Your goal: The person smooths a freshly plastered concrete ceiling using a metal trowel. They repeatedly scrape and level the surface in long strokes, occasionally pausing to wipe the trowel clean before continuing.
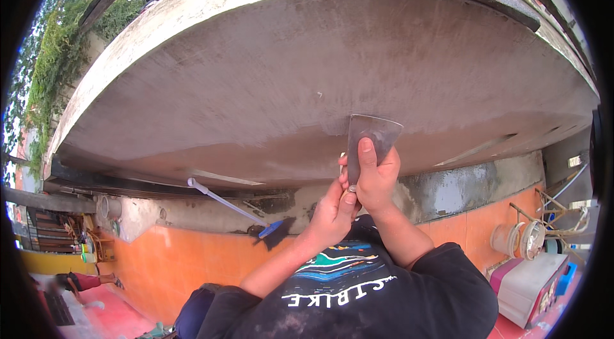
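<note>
While pressed flat against grey plastered wall (268,83), wide metal scraper blade (374,137) sits centre-right of view, top edge w/ wet cement skim above it. Right hand (377,179) wrapped tight round blade's lower part & neck, thumb laid up along steel. Left hand (332,211) curled closed just below, gripping handle end, touching right hand. Both forearms rising from lower edge, black printed t-shirt (358,294) beneath. Likely light, thin, stiff tool w/ slight spring in blade; edges prob. sharp, surface maybe slick w/ damp cement, so best held by handle, thumb backing blade for pressure. Elsewhere: long-handled brush w/ blue head (233,208) lying at wall base, orange tiled floor (192,262), pink & white cooler box (527,288) lower right, pale bucket (505,240) near it, green foliage (54,64) far left.
</note>
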The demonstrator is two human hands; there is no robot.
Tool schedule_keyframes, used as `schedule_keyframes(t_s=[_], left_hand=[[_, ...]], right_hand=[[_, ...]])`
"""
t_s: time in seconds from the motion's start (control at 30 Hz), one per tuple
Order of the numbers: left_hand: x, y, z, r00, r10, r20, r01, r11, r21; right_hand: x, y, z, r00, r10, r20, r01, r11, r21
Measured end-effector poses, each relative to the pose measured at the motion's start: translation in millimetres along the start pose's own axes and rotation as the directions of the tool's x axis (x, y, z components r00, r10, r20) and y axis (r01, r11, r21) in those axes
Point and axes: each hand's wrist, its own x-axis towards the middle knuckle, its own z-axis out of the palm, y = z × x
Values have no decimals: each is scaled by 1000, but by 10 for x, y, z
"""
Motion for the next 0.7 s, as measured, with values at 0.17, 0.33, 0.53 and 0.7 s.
schedule_keyframes(t_s=[0.17, 0.33, 0.53, 0.7], left_hand=[[-170, -52, -45, 979, -176, 100, 188, 974, -127], [-192, -212, -85, 983, -156, 101, 173, 968, -180], [-175, -253, -19, 985, -157, 71, 169, 963, -211], [-181, -243, 43, 982, -186, 38, 189, 948, -257]], right_hand=[[-113, 131, -101, 989, 141, -30, -144, 985, -98], [-156, 277, -162, 987, 146, -60, -152, 981, -124], [-122, 233, -181, 989, 139, -43, -145, 977, -155], [-110, 240, -191, 988, 149, -29, -152, 973, -171]])
